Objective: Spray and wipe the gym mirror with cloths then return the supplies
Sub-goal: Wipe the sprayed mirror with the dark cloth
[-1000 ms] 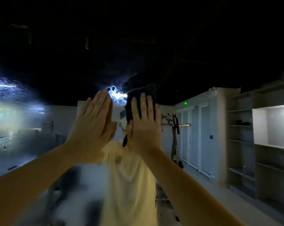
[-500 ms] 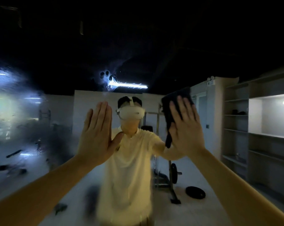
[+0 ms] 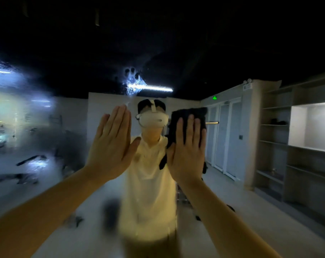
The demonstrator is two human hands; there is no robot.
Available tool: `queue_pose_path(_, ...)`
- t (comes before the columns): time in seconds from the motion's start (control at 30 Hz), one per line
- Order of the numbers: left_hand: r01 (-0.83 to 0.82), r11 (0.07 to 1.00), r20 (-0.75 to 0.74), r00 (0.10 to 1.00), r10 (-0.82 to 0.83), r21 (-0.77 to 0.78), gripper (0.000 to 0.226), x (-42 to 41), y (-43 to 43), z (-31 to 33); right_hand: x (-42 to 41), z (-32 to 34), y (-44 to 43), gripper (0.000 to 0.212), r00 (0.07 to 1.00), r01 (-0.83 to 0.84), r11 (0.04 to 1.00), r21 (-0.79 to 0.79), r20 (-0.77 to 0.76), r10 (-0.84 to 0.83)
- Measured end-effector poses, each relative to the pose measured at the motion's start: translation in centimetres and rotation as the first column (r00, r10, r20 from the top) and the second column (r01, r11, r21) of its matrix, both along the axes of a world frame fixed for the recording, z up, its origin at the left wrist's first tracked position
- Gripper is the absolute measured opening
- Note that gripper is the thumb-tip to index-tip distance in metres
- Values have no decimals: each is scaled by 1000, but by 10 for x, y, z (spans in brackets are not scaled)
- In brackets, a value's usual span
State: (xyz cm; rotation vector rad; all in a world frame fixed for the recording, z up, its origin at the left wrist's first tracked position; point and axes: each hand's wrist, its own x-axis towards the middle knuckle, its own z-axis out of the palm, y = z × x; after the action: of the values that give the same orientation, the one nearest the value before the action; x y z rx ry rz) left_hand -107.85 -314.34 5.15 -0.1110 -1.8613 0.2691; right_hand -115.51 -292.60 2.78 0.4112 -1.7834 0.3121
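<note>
While the right hand [image 3: 186,155] presses a dark cloth [image 3: 192,113], streaky wet mirror [image 3: 36,131]

Reaching up and forward with both bare forearms, in from the lower corners. Holding the left hand [image 3: 111,148] upright, palm facing away, fingers [image 3: 118,123] straight and pressed together, thumb angled out to the right. Pressing the right hand [image 3: 187,151] flat against a dark cloth [image 3: 187,114], fingers [image 3: 190,127] straight and slightly spread, not curled round it. Side by side at about the same height, near but not touching.
</note>
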Motion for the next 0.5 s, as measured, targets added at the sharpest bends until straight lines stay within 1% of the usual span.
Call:
queue_pose_path(0.07, 6, 999, -13, 1000, -6, 47, 73, 12, -8, -11, 7, 0, -24, 66, 999, -36, 998, 51, -2, 36)
queue_pose_path(0.13, 46, 996, -8, 999, -46, 73, 74, 24, -14, -23, 14, -3, -43, 66, 997, -70, 991, 111, -14, 72)
queue_pose_path(0.2, 65, 995, 3, 998, -66, 74, 75, 31, -20, -33, 20, -12, -59, 67, 994, -92, 971, 220, -40, 103)
queue_pose_path(0.27, 63, 995, 26, 998, -65, 75, 75, 32, -23, -43, 23, -23, -64, 66, 988, -120, 921, 372, -45, 146)
queue_pose_path(0.37, 66, 996, 48, 996, -69, 57, 74, 31, -18, -54, 17, -32, -44, 65, 978, -120, 805, 581, -72, 198)
queue_pose_path(0.43, 68, 997, 40, 997, -69, 43, 72, 28, -9, -60, 8, -31, -19, 63, 977, -68, 775, 628, -115, 179)
queue_pose_path(0.5, 53, 998, 37, 998, -54, 39, 70, 20, -1, -65, 0, -28, 10, 63, 985, -13, 813, 582, -131, 110)
